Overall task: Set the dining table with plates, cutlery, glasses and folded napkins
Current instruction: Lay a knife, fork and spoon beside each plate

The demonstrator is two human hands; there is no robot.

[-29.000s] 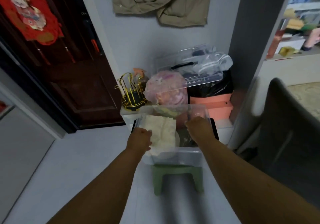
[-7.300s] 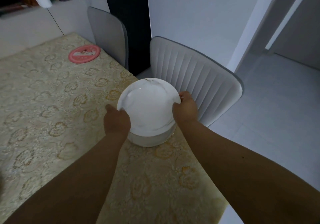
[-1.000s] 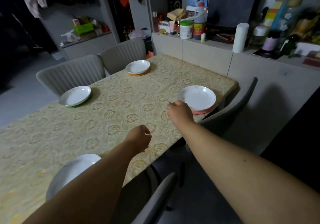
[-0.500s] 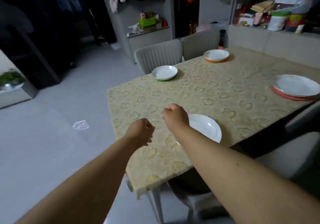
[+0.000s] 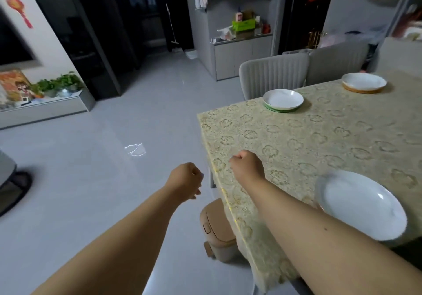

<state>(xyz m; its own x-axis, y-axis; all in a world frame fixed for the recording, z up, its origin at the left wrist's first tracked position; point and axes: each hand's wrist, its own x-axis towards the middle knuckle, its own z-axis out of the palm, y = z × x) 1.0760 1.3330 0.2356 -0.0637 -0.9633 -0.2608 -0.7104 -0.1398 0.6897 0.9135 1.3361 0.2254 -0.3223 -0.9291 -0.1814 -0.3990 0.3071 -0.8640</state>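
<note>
a person stands at the near corner of a dining table (image 5: 319, 134) w/ a pale gold floral cloth, which fills the right half of the frame. both forearms reach in from the bottom edge. the left hand (image 5: 185, 180), centre frame, hangs over bare grey floor just left of the table edge, fingers curled in and holding nothing that can be seen. the right hand (image 5: 247, 165) is a loose fist over the table's corner, also holding nothing; whether it touches the cloth can't be told.

three white plates are set. the nearest plate (image 5: 363, 205), lower right (a bit blurred), lies just right of the right forearm, so the right hand is much the nearer one to it. a second plate (image 5: 283, 99) on a green mat sits at the far edge, upper centre-right, in front of a grey ribbed chair (image 5: 271, 73). a third plate (image 5: 364, 82) on an orange mat sits further right, near the top right.

no cutlery, glasses or napkins show on the table, so plates look done and the rest is prob. still to fetch, likely from somewhere off the table. a beige bin (image 5: 217, 230) sits on the floor by the table corner, bottom centre.
</note>
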